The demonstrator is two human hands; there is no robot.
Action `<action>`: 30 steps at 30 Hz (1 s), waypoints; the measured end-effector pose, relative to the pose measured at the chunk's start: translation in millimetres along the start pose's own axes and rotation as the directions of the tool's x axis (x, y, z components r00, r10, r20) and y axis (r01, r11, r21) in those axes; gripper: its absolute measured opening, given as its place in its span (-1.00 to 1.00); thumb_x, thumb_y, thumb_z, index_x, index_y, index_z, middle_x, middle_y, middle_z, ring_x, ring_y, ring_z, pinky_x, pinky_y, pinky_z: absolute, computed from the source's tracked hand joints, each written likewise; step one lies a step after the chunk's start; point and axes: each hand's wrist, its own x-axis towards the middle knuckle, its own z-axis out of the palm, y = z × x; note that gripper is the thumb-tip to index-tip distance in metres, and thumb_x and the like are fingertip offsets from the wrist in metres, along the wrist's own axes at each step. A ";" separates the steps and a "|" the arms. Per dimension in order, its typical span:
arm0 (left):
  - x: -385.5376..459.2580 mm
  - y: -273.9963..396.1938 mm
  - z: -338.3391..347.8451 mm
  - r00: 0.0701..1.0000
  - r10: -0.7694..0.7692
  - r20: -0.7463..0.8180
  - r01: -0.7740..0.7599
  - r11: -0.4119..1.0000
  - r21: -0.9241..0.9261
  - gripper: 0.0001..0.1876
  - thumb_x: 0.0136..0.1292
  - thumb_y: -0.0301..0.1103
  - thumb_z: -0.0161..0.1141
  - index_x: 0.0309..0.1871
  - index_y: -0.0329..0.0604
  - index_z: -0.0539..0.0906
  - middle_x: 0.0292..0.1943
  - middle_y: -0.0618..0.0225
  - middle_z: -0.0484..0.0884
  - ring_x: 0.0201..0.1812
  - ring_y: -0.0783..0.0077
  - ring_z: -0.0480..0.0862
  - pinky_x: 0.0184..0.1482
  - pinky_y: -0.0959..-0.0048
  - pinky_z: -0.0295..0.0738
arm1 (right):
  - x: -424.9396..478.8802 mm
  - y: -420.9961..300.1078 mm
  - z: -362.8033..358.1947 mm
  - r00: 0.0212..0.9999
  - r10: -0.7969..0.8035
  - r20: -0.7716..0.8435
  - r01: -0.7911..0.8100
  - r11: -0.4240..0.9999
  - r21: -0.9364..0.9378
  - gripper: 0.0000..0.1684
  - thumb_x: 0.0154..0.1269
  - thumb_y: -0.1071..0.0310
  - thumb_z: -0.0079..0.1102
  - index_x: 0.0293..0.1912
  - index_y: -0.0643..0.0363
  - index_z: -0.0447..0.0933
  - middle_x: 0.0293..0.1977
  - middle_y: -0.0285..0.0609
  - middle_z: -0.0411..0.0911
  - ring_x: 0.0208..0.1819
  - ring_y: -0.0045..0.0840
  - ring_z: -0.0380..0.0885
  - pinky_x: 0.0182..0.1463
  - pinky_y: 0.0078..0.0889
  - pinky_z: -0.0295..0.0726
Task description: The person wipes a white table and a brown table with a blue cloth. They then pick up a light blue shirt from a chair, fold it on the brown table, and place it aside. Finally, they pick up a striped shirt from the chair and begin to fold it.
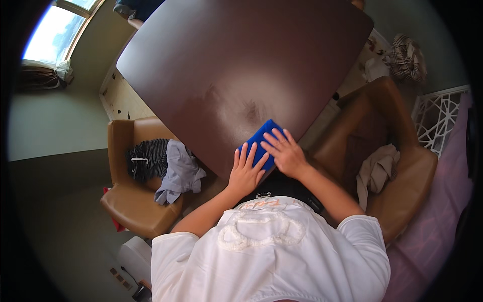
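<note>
A folded blue cloth (pixel 268 126) lies at the near corner of a dark brown table (pixel 234 68). My left hand (pixel 247 170) rests flat on the cloth's left part with its fingers spread. On the cloth's right part lies my right hand (pixel 287 153), palm down, fingers a little apart. Both hands press on the cloth from above, and neither is closed around it. Dull smudges show on the table top just beyond the cloth.
At the left, a tan leather chair (pixel 139 211) holds a striped dark garment (pixel 149 158) and a grey-blue one (pixel 179 170). Another tan chair (pixel 407 181) at the right bears a beige cloth (pixel 378 168). Part of another person (pixel 136 9) shows beyond the table's far left edge.
</note>
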 end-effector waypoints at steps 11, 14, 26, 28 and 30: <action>85.8 6.8 24.3 0.986 0.081 -0.144 -0.091 0.993 -0.068 -0.47 0.29 -0.13 0.03 0.35 0.14 0.33 0.42 0.06 0.08 0.44 -0.09 -0.03 0.40 -0.05 -0.18 | 12.4 36.8 -15.1 0.937 0.276 -0.214 -0.301 0.949 -0.090 -0.47 0.13 0.51 -0.03 0.14 0.06 0.46 0.27 -0.13 0.29 0.35 -0.13 0.13 0.40 0.02 0.05; 34.5 -2.7 7.9 0.992 0.110 -0.066 -0.116 0.989 -0.087 -0.45 0.28 -0.12 0.04 0.35 0.16 0.32 0.43 0.07 0.07 0.45 -0.07 -0.03 0.41 -0.03 -0.19 | -3.3 -4.8 -6.1 0.963 0.241 -0.120 -0.250 0.966 -0.061 -0.47 0.13 0.43 0.02 0.16 0.06 0.44 0.28 -0.09 0.27 0.36 -0.09 0.11 0.40 0.05 0.03; 12.0 -28.2 7.0 0.984 0.073 -0.164 -0.092 0.989 -0.114 -0.43 0.24 -0.07 0.09 0.34 0.18 0.33 0.44 0.13 0.06 0.46 -0.04 -0.03 0.41 -0.01 -0.16 | 17.6 -23.1 6.5 0.984 0.179 -0.008 -0.178 0.974 -0.140 -0.35 0.09 0.38 0.02 0.25 0.11 0.32 0.33 0.00 0.15 0.38 -0.03 0.04 0.41 0.08 -0.03; 42.7 -35.0 9.0 0.973 0.040 -0.225 -0.068 0.991 -0.119 -0.44 0.23 -0.10 0.10 0.33 0.16 0.35 0.42 0.11 0.09 0.45 -0.05 0.00 0.41 -0.02 -0.15 | 40.3 -3.2 8.0 0.981 0.181 -0.064 -0.190 0.964 -0.184 -0.35 0.09 0.39 0.01 0.26 0.09 0.32 0.33 -0.03 0.17 0.38 -0.05 0.07 0.41 0.06 -0.01; 61.2 -41.8 14.2 0.963 0.017 -0.270 -0.051 0.991 -0.122 -0.45 0.23 -0.11 0.10 0.32 0.14 0.36 0.42 0.10 0.11 0.44 -0.05 0.01 0.41 -0.02 -0.15 | 60.3 9.7 8.2 0.973 0.203 -0.114 -0.222 0.955 -0.198 -0.34 0.09 0.43 0.00 0.26 0.05 0.32 0.33 -0.07 0.18 0.38 -0.09 0.08 0.41 0.04 0.02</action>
